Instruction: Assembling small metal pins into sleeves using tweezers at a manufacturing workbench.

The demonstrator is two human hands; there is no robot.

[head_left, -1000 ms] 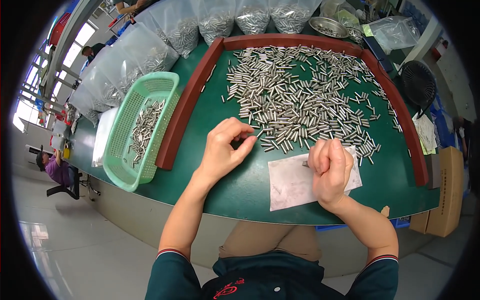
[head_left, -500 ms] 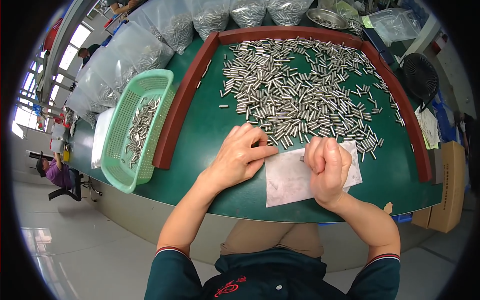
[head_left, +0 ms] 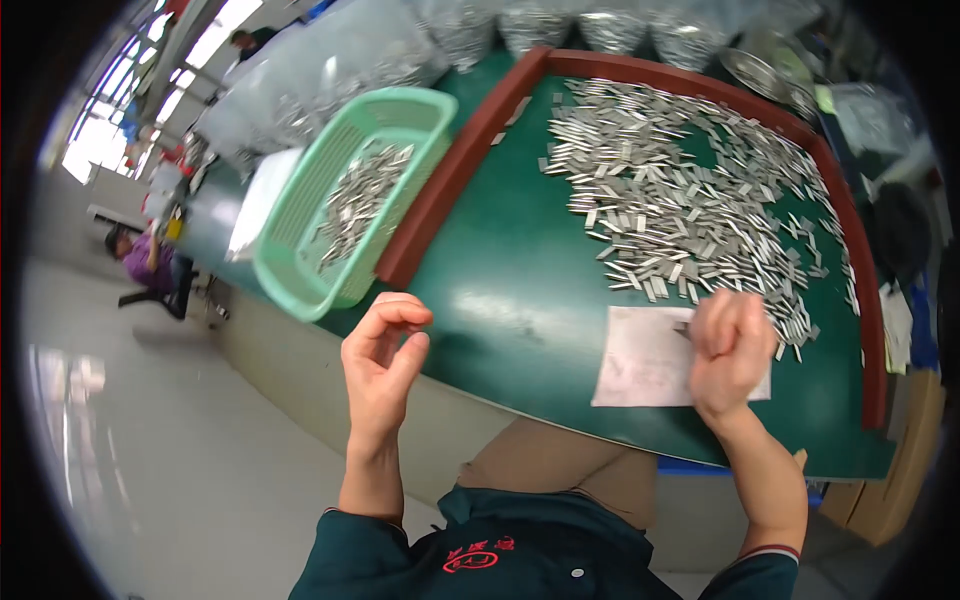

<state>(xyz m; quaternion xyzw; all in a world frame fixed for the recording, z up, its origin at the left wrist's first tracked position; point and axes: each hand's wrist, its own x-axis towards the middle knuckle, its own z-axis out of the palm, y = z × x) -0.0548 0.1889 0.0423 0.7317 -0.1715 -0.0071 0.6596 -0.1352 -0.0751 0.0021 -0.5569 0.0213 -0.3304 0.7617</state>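
Observation:
My left hand (head_left: 383, 362) is raised at the front edge of the green table, near the corner of the mint-green basket (head_left: 283, 290). Its fingers curl towards the thumb with a gap between, and nothing shows in it. Over a pale, smudged sheet (head_left: 645, 365) my right hand (head_left: 735, 350) is closed, with a small dark tip sticking out at its left side; the rest of what it grips is hidden. Beyond the sheet spreads a wide heap of short metal pins (head_left: 680, 220). More metal pins (head_left: 365, 200) lie inside the basket.
A dark red wooden rail (head_left: 455, 170) frames the pins on the green table (head_left: 500, 330). Clear bags of metal parts (head_left: 300, 90) line the back and left. A metal bowl (head_left: 755, 75) stands at the far right. A person in purple (head_left: 148, 255) sits far left.
My left hand has left the sheet and moved left towards the basket, its fingers parting. My right hand stays closed over the sheet. The whole view has swung left.

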